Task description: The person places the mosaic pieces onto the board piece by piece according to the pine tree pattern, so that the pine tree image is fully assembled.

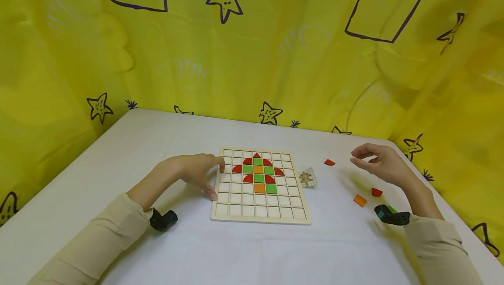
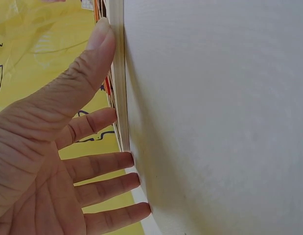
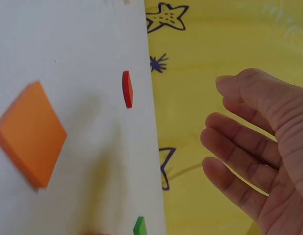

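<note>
A wooden grid board (image 1: 261,220) lies on the white table, with red, green and orange pieces set in its cells in a tree-like pattern. My left hand (image 1: 200,172) rests against the board's left edge, thumb and fingers spread; in the left wrist view the thumb (image 2: 87,63) touches the rim. To the right, my right hand (image 1: 383,165) hovers above the table with loosely bent fingers and nothing visible in them. Near it lie a red piece (image 1: 330,162), another red piece (image 1: 376,192), an orange piece (image 1: 360,200) and a green piece (image 1: 392,209) partly hidden by the wrist camera.
A small pattern card (image 1: 308,178) sits at the board's right edge, showing a similar coloured design on a grid. Behind the table (image 1: 157,250) hangs a yellow curtain (image 1: 244,66) with dark star drawings, which also runs along both sides.
</note>
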The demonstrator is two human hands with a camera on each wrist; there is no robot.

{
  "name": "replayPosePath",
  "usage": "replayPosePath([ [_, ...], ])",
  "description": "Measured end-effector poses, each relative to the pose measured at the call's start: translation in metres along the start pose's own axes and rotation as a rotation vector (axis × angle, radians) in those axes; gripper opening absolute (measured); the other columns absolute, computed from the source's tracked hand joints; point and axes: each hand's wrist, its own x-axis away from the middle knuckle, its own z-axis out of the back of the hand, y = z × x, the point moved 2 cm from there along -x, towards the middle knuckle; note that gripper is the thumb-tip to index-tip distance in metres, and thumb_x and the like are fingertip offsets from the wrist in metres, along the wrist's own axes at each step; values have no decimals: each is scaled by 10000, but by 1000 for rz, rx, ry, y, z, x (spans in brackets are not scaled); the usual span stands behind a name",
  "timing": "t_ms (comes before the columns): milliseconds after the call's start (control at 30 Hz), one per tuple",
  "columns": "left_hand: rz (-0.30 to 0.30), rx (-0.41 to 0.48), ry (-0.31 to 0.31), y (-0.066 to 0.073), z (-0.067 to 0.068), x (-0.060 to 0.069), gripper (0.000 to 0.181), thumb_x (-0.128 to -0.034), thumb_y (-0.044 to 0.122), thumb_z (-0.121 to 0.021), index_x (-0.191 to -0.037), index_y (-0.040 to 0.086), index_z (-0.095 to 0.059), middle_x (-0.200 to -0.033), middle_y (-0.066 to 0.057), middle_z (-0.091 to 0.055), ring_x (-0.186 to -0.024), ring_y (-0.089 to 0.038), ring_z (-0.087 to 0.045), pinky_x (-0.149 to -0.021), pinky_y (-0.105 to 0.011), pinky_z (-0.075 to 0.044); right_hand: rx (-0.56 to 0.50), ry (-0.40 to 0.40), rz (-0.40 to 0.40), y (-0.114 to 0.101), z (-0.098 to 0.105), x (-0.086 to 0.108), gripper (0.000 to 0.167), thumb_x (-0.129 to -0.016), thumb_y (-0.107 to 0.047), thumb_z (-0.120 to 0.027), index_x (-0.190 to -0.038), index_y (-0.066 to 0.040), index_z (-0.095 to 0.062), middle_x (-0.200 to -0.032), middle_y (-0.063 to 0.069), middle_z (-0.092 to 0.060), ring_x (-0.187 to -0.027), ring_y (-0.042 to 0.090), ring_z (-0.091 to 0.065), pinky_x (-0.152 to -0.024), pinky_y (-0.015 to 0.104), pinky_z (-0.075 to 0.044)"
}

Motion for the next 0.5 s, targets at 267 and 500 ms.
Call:
replayPosePath([
  [267, -10, 7, 3, 0, -1, 1, 638, -743, 405, -918, -1206, 165, -550, -1309, -94, -591, -1136, -242, -544, -1037, -470, -446, -12, -45, -33, 23, 4, 5, 324, -975, -212, -721, -1204, 13, -674, -1171, 199, -691, -962, -58, -588, -777, 149, -505],
  [500, -14, 0, 5, -1, 0, 0, 651, -740, 418, -916, -1214, 167, -548, -1319, -95, -587, -1157, -244, -544, -1055, -478, -439, 20, -65, -101, 41, 8, 13, 418, -979, -275, -716, -1279, 8, -642, -1261, 234, -646, -1074, 211, -625, -791, 112, -464],
])
